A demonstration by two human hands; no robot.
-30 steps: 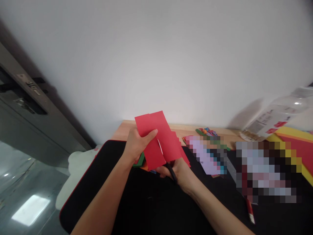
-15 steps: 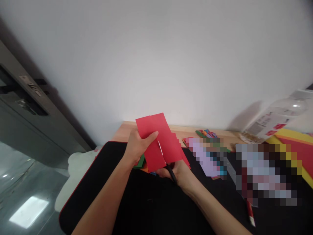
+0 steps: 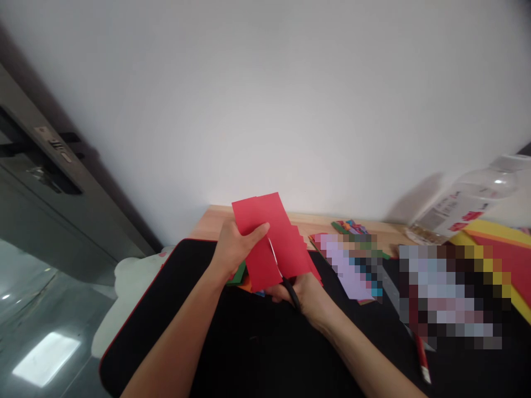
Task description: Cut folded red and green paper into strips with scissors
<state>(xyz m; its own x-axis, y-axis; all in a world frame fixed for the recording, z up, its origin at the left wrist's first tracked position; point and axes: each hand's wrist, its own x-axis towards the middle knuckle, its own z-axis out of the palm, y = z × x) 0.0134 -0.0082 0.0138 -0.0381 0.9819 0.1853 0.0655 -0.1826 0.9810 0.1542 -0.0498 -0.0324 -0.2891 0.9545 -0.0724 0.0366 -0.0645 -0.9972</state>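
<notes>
Across the far side stretches a pale wall, with a grey door at the left. Nearer spreads a black mat with a red edge, and beyond its far edge shows a strip of wooden tabletop. To the left of the mat is a soft white object. At the far right a clear bottle stands tilted in view, with yellow and red sheets nearer. Red paper, stepped along its right edge, is held near the middle, over the far part of the mat; the left hand grips it, thumb on top. The right hand, nearer and to the right, grasps scissors by the black handle, a blade lying against the paper; most of its fingers are hidden. Farther right rests lilac paper, partly pixelated. Green paper peeks out below the left hand, and a red-and-white stick lies at the near right.
</notes>
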